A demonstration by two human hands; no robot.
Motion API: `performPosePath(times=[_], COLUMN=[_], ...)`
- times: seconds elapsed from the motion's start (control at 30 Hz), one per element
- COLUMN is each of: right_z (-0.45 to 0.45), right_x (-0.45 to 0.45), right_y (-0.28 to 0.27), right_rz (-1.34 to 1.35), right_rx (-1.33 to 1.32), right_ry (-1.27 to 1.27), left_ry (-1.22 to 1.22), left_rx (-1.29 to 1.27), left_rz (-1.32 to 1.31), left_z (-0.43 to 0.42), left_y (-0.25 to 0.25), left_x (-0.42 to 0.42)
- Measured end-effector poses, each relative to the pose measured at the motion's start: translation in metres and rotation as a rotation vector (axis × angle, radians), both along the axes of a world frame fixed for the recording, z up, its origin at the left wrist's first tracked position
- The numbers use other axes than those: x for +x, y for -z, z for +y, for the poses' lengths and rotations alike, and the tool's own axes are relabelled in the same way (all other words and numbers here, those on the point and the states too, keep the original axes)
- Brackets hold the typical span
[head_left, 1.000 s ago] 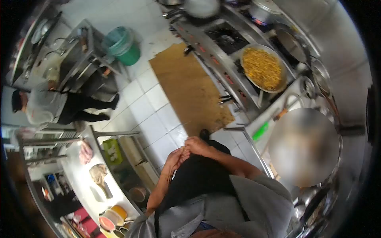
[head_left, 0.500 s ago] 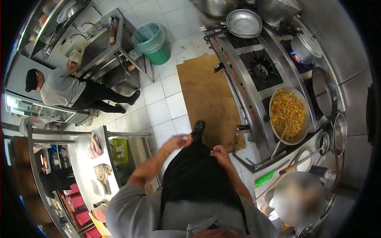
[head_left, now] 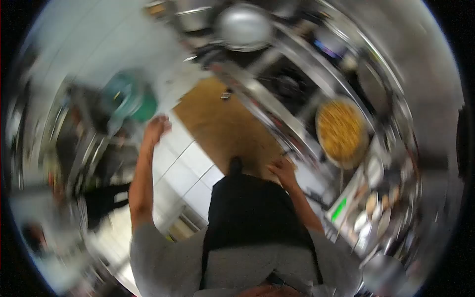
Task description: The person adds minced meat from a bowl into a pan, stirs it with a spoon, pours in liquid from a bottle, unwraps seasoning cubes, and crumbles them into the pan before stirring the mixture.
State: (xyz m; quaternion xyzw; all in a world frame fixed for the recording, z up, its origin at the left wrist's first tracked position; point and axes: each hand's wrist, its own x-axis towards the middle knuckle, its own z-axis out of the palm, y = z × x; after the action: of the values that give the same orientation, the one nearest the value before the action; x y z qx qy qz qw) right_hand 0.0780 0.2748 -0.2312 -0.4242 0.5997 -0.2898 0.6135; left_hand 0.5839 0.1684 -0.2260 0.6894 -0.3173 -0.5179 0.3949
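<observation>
My left hand is stretched forward and left, just right of the green bin with its clear liner. Its blurred fingers look extended, with nothing visible in them. A small yellowish speck shows over the bin's mouth. My right hand is low in front of my black apron, left of the stove front. Motion smears its fingers, and whether they hold anything is unclear. On the stove, a wide pan holds yellow-brown food.
A brown mat covers white floor tiles. Metal pans sit at the stove's far end. A lit burner is at the back. Right of me, a counter carries utensils and a bright green object. Another person is at the left.
The view has turned left and blurred. My left arm has reached out toward the bin, and the small pale thing seen at its fingers no longer shows there. My right hand stays near the apron.
</observation>
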Motion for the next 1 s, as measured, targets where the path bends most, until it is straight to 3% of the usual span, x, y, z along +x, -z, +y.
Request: performPosePath(times=[0.03,0.07,0.1,0.13,0.2,0.3,0.43,0.5,0.6,0.7,0.73,0.87,1.0], right_z=[-0.001,-0.006,-0.011,-0.007,-0.007,-0.013,-0.008,-0.011,-0.017,-0.029,-0.034,-0.061,-0.100], right_x=[0.006,0.010,0.013,0.015,0.018,0.026,0.012,0.004,-0.020,-0.048,-0.064,-0.142,-0.224], right_y=[0.000,-0.013,-0.025,-0.028,-0.030,-0.047,-0.065,-0.081,-0.063,-0.109,-0.112,-0.153,-0.162], right_rz=[0.104,0.130,0.151,0.182,0.005,0.096,0.200,0.431,0.318,0.318,0.127,0.544,0.768], right_rx=[-0.100,-0.083,-0.074,-0.069,-0.025,-0.029,-0.071,-0.295,-0.489,-0.589,-0.501,-0.695,-0.814], right_ry=[0.008,-0.014,-0.058,0.018,0.102,0.172,0.229,0.206,0.245,0.285,0.308,0.374,0.359], left_ry=[0.414,0.679,0.650,0.646,0.686,0.757,0.863,0.854,0.855,0.892,0.900,0.895,0.853], left_rx=[-0.156,-0.099,-0.038,0.099,0.235,0.209,0.088,0.074,-0.075,-0.243,-0.287,-0.360,-0.430], left_rz=[0.012,0.079,0.370,0.554,0.644,0.711,0.601,0.564,0.419,0.290,0.280,0.355,0.377], left_z=[0.007,0.012,0.025,0.037,0.050,0.038,0.030,0.032,0.027,0.014,0.008,-0.016,-0.024], left_y=[0.049,0.041,0.066,0.017,-0.022,-0.024,-0.035,-0.044,-0.060,-0.082,-0.090,-0.121,-0.130], left_x=[-0.024,-0.081,-0.136,-0.201,-0.275,-0.305,-0.329,-0.342,-0.369,-0.403,-0.415,-0.466,-0.498])
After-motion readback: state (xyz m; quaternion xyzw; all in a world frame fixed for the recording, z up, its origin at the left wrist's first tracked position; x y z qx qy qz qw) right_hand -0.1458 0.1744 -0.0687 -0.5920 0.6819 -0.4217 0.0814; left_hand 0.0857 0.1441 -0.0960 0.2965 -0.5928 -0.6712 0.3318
